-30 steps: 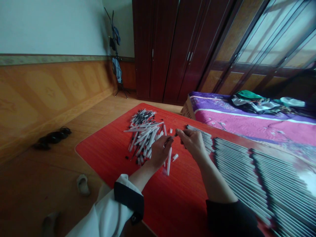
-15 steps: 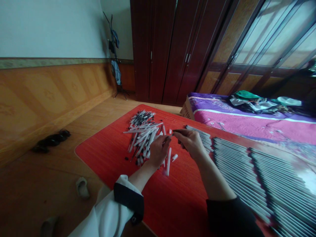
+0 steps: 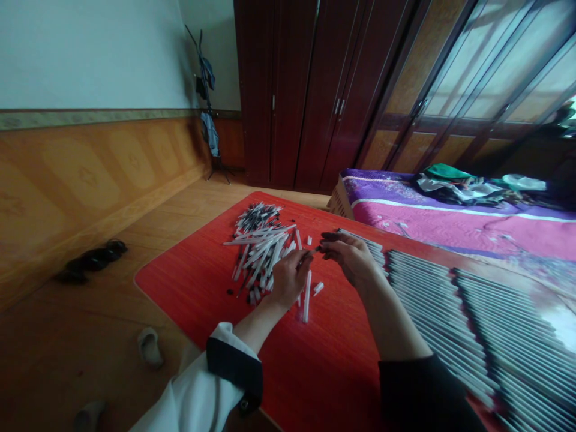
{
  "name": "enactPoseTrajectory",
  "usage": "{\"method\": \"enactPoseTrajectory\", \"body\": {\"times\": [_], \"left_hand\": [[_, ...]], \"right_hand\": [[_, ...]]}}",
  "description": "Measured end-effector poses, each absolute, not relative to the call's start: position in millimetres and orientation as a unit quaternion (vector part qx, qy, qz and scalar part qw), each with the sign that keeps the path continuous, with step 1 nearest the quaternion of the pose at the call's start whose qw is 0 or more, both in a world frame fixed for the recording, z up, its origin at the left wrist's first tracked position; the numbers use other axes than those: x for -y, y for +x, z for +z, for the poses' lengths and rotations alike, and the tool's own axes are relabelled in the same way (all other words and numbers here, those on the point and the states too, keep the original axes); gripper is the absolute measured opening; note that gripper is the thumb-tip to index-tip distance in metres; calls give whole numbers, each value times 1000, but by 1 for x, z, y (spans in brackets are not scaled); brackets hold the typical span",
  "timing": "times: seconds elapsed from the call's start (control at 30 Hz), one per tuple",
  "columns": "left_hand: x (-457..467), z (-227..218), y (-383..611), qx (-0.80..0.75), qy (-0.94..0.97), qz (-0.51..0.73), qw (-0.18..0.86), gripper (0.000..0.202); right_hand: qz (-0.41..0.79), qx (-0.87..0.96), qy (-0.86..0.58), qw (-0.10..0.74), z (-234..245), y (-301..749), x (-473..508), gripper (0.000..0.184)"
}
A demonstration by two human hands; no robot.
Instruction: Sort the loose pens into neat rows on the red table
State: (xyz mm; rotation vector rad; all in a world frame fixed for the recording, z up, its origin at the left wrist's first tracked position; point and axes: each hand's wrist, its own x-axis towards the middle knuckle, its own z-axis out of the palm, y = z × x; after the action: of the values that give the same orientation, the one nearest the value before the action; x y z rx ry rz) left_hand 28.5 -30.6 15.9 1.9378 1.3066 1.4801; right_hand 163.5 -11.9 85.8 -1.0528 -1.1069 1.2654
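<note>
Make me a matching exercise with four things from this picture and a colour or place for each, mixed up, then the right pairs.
1. Tabletop
2. Heap of white tubes
3. Neat rows of slim rods
4. Bedspread

A. purple and pink
B. on the tabletop, right of the right hand
C. red
D. just beyond the left hand

Pairs: 1-C, 2-D, 3-B, 4-A

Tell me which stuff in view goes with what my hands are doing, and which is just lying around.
Seems part of the work:
small piece at your left hand
heaped white tubes
lined-up sticks
red table

Seems unrelated:
clothes on the bed
pale shoe on the floor
coat rack
</note>
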Motion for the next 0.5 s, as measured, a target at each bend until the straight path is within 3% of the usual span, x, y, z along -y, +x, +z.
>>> {"method": "enactPoseTrajectory", "body": {"times": [0.33, 0.5], "left_hand": [[32, 18, 29, -473, 677, 526, 204, 26], [31, 20, 29, -456, 607, 583, 289, 25]], "right_hand": [[403, 583, -504, 494, 86, 168, 12, 20], [392, 589, -520, 478, 88, 167, 16, 24]]}}
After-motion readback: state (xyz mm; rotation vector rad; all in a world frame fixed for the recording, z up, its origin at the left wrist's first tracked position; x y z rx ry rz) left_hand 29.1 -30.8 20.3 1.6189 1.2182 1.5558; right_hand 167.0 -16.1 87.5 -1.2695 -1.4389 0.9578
